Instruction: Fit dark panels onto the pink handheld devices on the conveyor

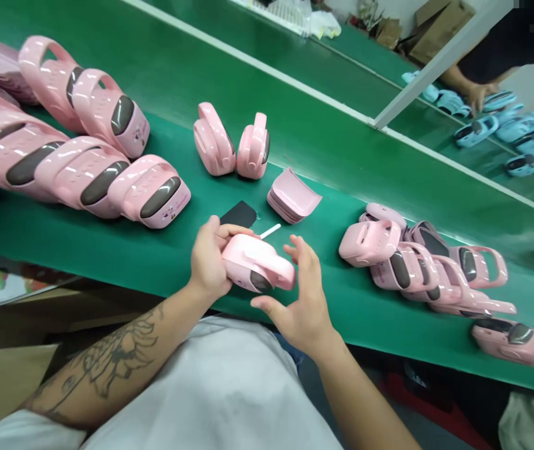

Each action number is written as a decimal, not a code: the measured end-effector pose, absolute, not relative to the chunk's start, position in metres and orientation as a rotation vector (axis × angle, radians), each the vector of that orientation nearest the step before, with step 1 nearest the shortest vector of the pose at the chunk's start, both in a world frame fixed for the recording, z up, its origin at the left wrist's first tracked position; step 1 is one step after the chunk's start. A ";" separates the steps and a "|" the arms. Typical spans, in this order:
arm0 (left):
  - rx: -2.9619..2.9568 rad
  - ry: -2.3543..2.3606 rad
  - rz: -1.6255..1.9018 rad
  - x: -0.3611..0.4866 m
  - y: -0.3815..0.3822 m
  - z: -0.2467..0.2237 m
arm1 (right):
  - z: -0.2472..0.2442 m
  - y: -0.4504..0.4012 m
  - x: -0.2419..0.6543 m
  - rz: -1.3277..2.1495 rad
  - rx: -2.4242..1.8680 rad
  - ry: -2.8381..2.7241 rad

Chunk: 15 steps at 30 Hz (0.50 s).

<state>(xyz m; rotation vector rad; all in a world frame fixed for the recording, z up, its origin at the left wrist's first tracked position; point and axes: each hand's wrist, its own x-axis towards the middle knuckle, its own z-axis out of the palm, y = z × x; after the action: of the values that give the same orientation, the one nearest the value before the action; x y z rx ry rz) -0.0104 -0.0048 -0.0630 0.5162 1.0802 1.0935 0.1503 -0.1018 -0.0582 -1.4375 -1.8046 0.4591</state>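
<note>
My left hand (210, 259) grips the left end of a pink handled device (252, 259), which has a dark oval window on its side. Just to the right of the device is my right hand (306, 290), its fingers spread and holding nothing. Behind the device lie a dark flat piece (238, 215), a thin white stick (270, 231) and a small stack of curved pink panels (292, 194). Farther back, two pink devices (252, 147) stand side by side.
Several pink devices (161, 190) fill the left of the green table (154, 256). More pink housings (402, 269) cluster on the right. Beyond the white divider rail (285, 78), a person's hand (477, 94) is by light blue devices (519, 125).
</note>
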 end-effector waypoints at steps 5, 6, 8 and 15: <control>0.089 0.999 0.981 -0.016 0.008 -0.038 | -0.070 -0.108 0.141 0.576 -1.467 -1.538; 0.056 0.977 0.962 -0.015 0.007 -0.036 | -0.070 -0.107 0.136 0.582 -1.432 -1.499; 0.032 0.940 0.921 -0.011 0.004 -0.035 | -0.067 -0.104 0.128 0.589 -1.352 -1.438; 0.375 0.942 1.038 -0.007 -0.012 -0.055 | -0.053 -0.103 0.135 0.567 -1.330 -1.417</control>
<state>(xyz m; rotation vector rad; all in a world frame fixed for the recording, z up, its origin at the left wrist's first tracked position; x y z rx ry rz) -0.0069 -0.0118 -0.0549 0.3750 0.9417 1.0381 0.1352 -0.1029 -0.0531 -1.3296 -1.4169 0.5671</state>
